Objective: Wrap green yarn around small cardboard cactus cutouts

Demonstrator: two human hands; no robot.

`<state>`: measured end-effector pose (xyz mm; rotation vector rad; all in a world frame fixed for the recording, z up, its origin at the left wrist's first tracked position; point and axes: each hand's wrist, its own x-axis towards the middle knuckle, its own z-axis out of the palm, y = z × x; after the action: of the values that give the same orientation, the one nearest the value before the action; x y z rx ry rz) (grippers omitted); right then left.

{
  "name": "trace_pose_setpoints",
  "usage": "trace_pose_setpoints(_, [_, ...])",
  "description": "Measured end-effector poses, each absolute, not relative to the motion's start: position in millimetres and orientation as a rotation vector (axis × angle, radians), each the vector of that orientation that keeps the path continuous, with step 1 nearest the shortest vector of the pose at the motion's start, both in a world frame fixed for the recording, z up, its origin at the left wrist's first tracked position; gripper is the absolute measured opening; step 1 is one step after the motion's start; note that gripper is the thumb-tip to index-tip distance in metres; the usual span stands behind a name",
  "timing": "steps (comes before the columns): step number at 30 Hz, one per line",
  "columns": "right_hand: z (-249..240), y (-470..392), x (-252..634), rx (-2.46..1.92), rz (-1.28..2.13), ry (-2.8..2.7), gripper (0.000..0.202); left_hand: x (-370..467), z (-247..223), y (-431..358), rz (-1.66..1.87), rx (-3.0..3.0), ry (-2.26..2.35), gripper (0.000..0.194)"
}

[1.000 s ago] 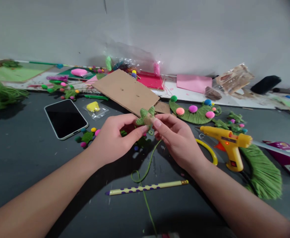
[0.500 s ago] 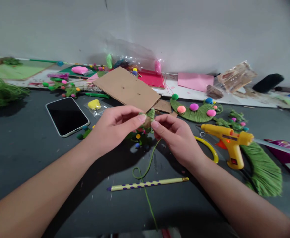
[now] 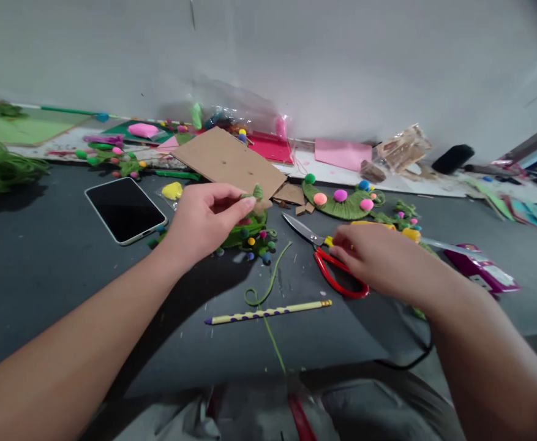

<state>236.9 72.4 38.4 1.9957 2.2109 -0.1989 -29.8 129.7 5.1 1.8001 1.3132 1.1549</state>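
Note:
Between the thumb and fingers of my left hand (image 3: 206, 220) is a small green yarn-wrapped cardboard piece (image 3: 258, 199), partly hidden by the fingers. Below it lies a green yarn piece dotted with coloured pom-poms (image 3: 254, 242). My right hand (image 3: 373, 251) reaches over the scissors (image 3: 311, 236), which have one red and one yellow handle. Its curled fingertips close at the yellow handle, most of which the hand covers. Behind this hand the yellow glue gun (image 3: 410, 234) is largely hidden. A strand of green yarn (image 3: 272, 278) lies loose under a spotted pencil (image 3: 268, 312).
A phone (image 3: 125, 210) lies left of my left hand. Brown cardboard (image 3: 231, 160) rests at the back, with a pom-pom-trimmed green crescent (image 3: 346, 207) to its right. Green yarn (image 3: 2, 165) heaps at far left. A purple box-like object (image 3: 479, 269) sits at right.
My right hand has left the yarn-wrapped piece and moved right to the scissors, now uncovering their blades and red handle. My left hand keeps the piece. The view has shifted slightly.

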Motion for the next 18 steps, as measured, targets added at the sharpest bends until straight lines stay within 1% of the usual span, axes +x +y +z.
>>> trace_pose_setpoints(3, [30.2,63.4,243.6,1.969,-0.218,2.108,0.02,-29.5,2.6,130.8,1.164,1.723,1.257,0.015])
trace_pose_setpoints(7, [18.3,62.6,236.4,2.049,-0.14,2.045,0.015,-28.3,-1.8,132.5,1.205,1.544,1.163,0.02])
trace_pose_setpoints(14, [9.4,73.0,241.2,2.167,-0.219,1.968,0.018,-29.2,-10.2,138.9,1.193,1.423,1.002,0.021])
trace_pose_setpoints(18, [6.2,71.7,240.9,2.196,-0.139,1.982,0.02,-30.6,-10.6,142.8,1.164,1.413,1.025,0.022])
